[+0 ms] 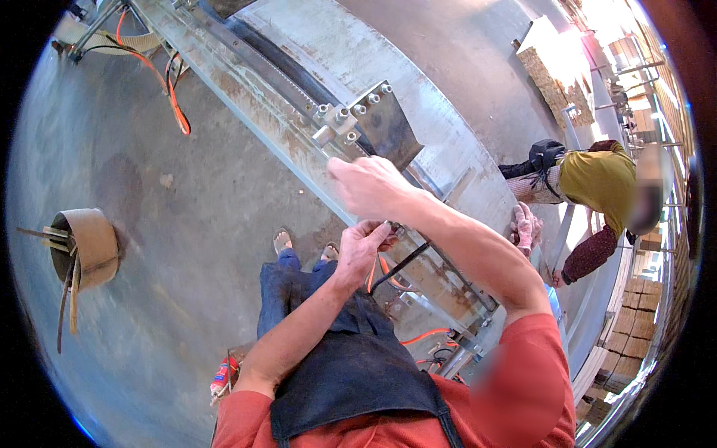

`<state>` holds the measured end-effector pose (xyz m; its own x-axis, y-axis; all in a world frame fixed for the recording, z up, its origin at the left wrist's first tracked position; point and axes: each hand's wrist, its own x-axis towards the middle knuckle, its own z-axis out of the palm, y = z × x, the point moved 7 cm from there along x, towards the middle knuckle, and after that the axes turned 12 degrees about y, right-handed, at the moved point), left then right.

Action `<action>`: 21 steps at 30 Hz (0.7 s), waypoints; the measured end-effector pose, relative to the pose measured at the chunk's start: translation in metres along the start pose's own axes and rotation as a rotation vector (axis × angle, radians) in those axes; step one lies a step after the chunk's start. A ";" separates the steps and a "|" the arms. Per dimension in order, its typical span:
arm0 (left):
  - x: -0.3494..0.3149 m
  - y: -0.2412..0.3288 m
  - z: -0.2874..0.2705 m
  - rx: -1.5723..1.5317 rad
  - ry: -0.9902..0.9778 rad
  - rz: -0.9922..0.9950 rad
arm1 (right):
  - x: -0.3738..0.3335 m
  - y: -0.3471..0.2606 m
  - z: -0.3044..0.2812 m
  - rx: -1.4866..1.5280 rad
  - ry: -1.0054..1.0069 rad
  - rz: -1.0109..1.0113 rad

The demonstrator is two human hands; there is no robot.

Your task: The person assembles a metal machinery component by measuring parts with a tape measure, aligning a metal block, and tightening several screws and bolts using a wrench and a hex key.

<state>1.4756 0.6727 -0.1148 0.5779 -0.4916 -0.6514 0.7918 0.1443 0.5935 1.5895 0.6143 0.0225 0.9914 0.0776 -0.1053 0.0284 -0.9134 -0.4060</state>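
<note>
A long metal machine bed (299, 160) runs diagonally in front of me. My right hand (373, 187) is over its near edge, just below a steel block with bolts (347, 119) and a dark metal plate (392, 133). The right fingers are curled in, and whatever they may hold is hidden. My left hand (362, 246) is lower, beside the bed's near edge, with thumb and fingers pinched together. A small dark bit shows at its fingertips, too small to name. Close to that hand, a black hose (403, 265) slants down beneath the bed.
A brown drum (93, 243) with wooden strips stands on the floor at left. Orange hoses (175, 104) hang at the far left end. Another person (597, 183) bends at the right; a gloved hand (525, 226) rests by the bed. Stacked boards (635, 321) line the right.
</note>
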 end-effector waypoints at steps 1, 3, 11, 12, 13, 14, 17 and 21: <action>0.000 0.001 0.000 0.009 -0.004 0.017 | -0.016 0.000 -0.017 0.055 0.061 -0.005; -0.001 0.003 0.004 0.016 -0.026 0.046 | -0.068 0.014 -0.049 0.180 0.252 0.032; -0.003 0.006 0.003 0.048 0.010 0.057 | -0.190 0.017 -0.054 0.225 0.811 -0.087; -0.005 0.007 0.003 0.055 0.011 0.059 | -0.190 0.015 -0.058 0.199 0.787 -0.072; -0.007 0.008 0.004 0.062 0.014 0.063 | -0.190 0.012 -0.065 0.175 0.763 -0.058; -0.008 0.011 0.005 0.062 0.018 0.073 | -0.186 0.009 -0.071 0.148 0.738 -0.053; -0.002 0.003 0.003 0.016 0.008 0.099 | -0.153 0.000 -0.086 0.143 0.660 -0.072; -0.002 0.000 0.004 0.003 -0.007 0.092 | -0.092 -0.004 -0.078 0.089 0.412 -0.081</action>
<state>1.4740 0.6702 -0.1118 0.6469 -0.4827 -0.5903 0.7346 0.1867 0.6524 1.5086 0.5795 0.1040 0.9550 -0.0345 0.2945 0.1154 -0.8716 -0.4765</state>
